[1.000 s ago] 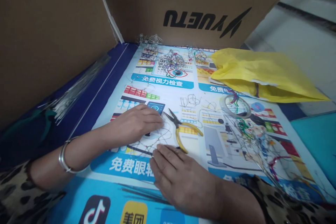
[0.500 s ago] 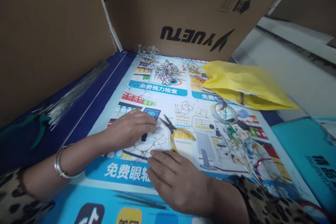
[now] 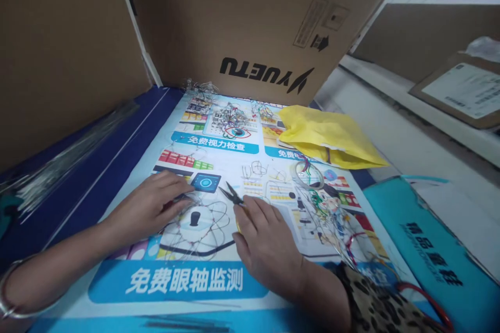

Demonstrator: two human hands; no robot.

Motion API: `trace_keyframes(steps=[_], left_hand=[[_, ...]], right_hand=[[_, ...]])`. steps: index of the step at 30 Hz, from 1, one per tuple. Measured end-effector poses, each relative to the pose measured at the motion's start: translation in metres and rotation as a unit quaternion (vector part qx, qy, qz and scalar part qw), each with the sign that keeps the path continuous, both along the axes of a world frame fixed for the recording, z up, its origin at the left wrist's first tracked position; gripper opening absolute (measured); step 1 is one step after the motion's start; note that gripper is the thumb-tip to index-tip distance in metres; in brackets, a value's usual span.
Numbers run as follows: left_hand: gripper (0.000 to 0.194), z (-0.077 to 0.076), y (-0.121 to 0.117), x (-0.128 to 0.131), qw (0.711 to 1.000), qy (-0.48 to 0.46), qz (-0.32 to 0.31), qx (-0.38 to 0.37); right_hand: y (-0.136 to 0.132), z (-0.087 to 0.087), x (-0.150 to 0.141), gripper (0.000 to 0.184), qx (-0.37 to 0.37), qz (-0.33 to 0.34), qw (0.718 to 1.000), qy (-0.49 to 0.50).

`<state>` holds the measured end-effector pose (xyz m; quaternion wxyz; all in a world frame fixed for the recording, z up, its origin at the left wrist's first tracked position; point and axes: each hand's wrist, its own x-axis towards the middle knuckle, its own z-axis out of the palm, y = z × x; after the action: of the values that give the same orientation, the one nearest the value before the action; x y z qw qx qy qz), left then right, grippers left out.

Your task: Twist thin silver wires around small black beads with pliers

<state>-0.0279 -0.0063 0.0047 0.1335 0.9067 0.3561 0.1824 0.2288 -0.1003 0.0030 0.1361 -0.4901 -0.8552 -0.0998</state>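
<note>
A looped figure of thin wire (image 3: 203, 223) lies on the printed poster mat (image 3: 219, 140). My left hand (image 3: 150, 208) rests flat on the figure's left edge, fingers stretched out and pressing the wire down. My right hand (image 3: 265, 242) lies over the yellow handles of a pair of needle-nose pliers (image 3: 231, 195), fingers curled round them. Only the dark jaws and a sliver of yellow handle show, pointing up and left beside the wire figure. Both wrists wear leopard-print sleeves, and a silver bangle sits on the left one.
A yellow plastic bag (image 3: 328, 135) lies at the back right, with a clear tape roll (image 3: 308, 174) and a tangle of coloured wires (image 3: 332, 208) before it. Straight wire rods (image 3: 58, 166) lie along the left. Cardboard walls (image 3: 253, 26) stand behind; a teal bag (image 3: 422, 250) sits right.
My right hand moved up from the mat onto the pliers' handles. My left hand slid left to the wire figure's edge. The view swung to the right.
</note>
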Motion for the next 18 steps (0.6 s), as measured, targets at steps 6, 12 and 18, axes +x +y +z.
trace_keyframes(steps=[6, 12, 18], left_hand=[[0.023, 0.000, -0.001, 0.001, 1.000, 0.008, 0.002, -0.012], [0.021, 0.000, 0.000, 0.002, 1.000, 0.012, 0.005, -0.021], [0.022, 0.002, -0.001, 0.002, 0.999, 0.022, 0.012, -0.030]], right_hand=[[0.002, -0.001, 0.000, 0.042, -0.029, 0.004, 1.000, -0.003], [0.006, 0.003, 0.001, 0.040, -0.041, 0.013, 0.999, 0.009], [0.034, 0.007, 0.021, 0.023, -0.012, -0.013, 1.000, 0.006]])
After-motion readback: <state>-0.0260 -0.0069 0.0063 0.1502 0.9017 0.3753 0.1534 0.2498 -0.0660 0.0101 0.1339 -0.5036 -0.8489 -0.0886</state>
